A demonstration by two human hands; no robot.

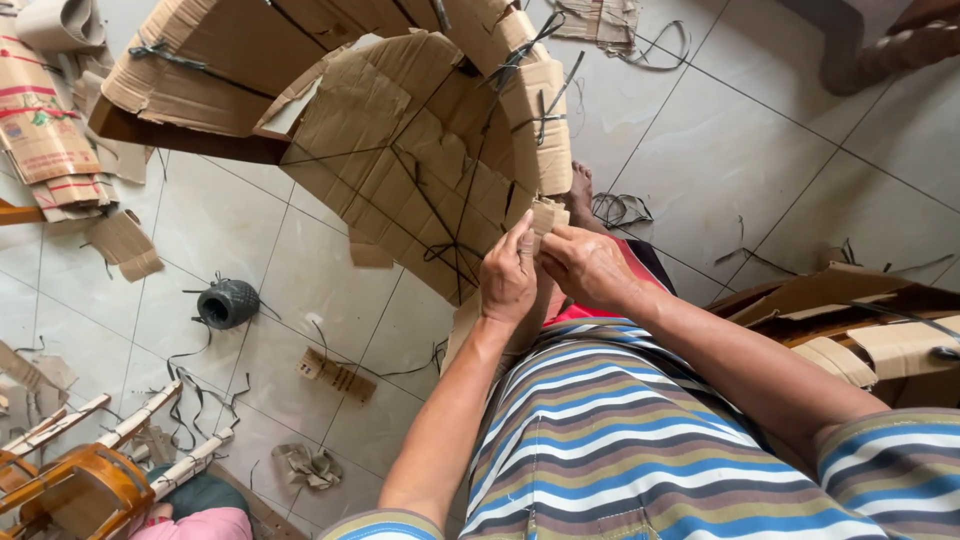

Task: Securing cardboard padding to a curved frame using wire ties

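Note:
A large curved shape (400, 150) wrapped in brown cardboard pieces and tied with black string stands in front of me. A small folded cardboard piece (547, 215) sits at its lower right edge. My left hand (508, 275) pinches this piece from the left with thumb and fingers. On the other side, my right hand (585, 265) grips the same piece, fingers curled. Both hands meet just below the wrapped shape's edge, above my striped shirt.
A black string spool (227, 303) lies on the tiled floor at left. Cardboard scraps (335, 375) and string offcuts are scattered around. Flattened boxes (45, 120) lie at the far left, cardboard-wrapped wood (860, 320) at right, wrapped furniture legs (90, 470) at lower left.

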